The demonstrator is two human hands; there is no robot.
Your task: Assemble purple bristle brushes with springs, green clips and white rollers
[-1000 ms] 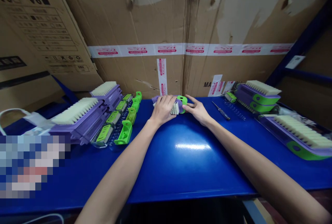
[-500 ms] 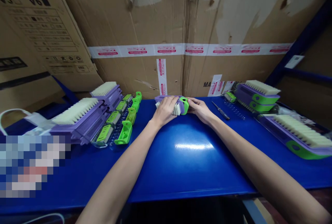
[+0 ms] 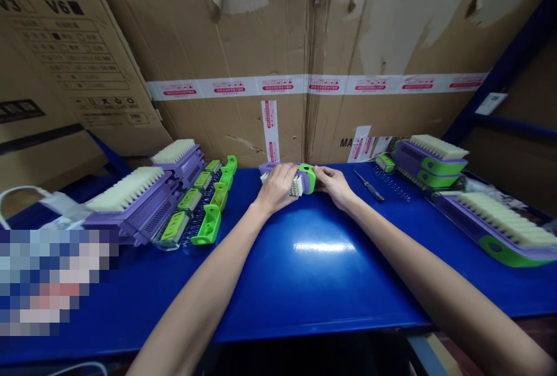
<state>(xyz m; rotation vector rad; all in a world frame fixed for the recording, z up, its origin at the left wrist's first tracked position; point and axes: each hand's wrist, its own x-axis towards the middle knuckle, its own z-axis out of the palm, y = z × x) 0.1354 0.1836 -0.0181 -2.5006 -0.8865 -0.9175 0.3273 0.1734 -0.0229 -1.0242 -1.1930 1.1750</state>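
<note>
A purple brush (image 3: pixel 310 181) with pale bristles and a bright green end cap (image 3: pixel 307 170) is held on its side near the back of the blue table. My left hand (image 3: pixel 281 184) wraps over its body, fingers across the top and bristles showing beneath the palm. At the green end, my right hand (image 3: pixel 333 183) grips the cap between thumb and fingers; its fingertips are partly hidden behind the brush. A screwdriver (image 3: pixel 369 185) lies on the table to the right of my right hand, beside some thin springs (image 3: pixel 394 184).
On the left stand purple brush bodies (image 3: pixel 150 213), then rows of green-topped blocks (image 3: pixel 174 224), springs and green end caps (image 3: pixel 209 225). Capped brushes (image 3: pixel 500 222) are stacked on the right. Cardboard (image 3: pixel 226 45) walls the back of the blue table (image 3: pixel 300 289).
Both hands keep their hold on the brush and its green end, with hardly any movement. The whole view has shifted very slightly.
</note>
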